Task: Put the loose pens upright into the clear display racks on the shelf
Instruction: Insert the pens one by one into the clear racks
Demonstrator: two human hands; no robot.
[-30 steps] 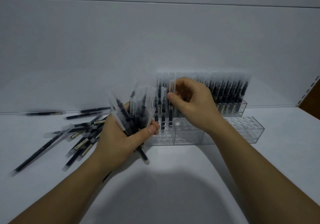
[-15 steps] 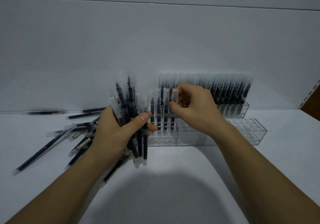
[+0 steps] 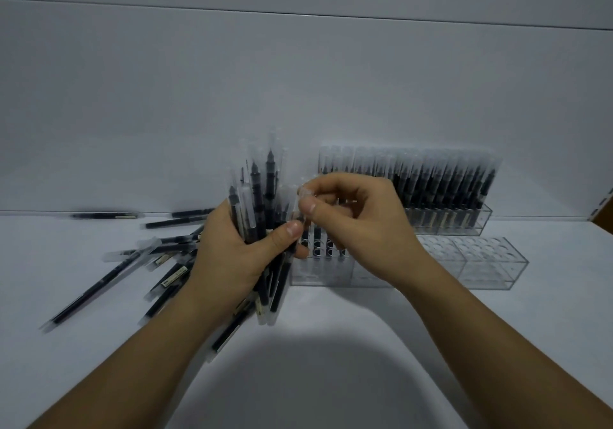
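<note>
Right hand (image 3: 361, 229) pinches the clear cap of a single black pen (image 3: 303, 196) between thumb and forefinger, its other fingers curled behind. That pen stands upright just left of the hand, over the left end of the near clear acrylic rack with round holes (image 3: 481, 262). A few black pens (image 3: 316, 239) stand in that end, showing between the two hands; the holes to the right are open. Just left, touching the pinched pen's lower part with its thumb, the left hand (image 3: 229, 256) grips a thick bundle of black clear-capped pens (image 3: 262, 189), held roughly upright. Beyond the right hand, the far clear rack (image 3: 447, 221) stands packed with upright pens. Further left, loose black pens (image 3: 126, 259) lie scattered flat on the white shelf (image 3: 331, 362), up to the white back panel (image 3: 298, 80).
</note>
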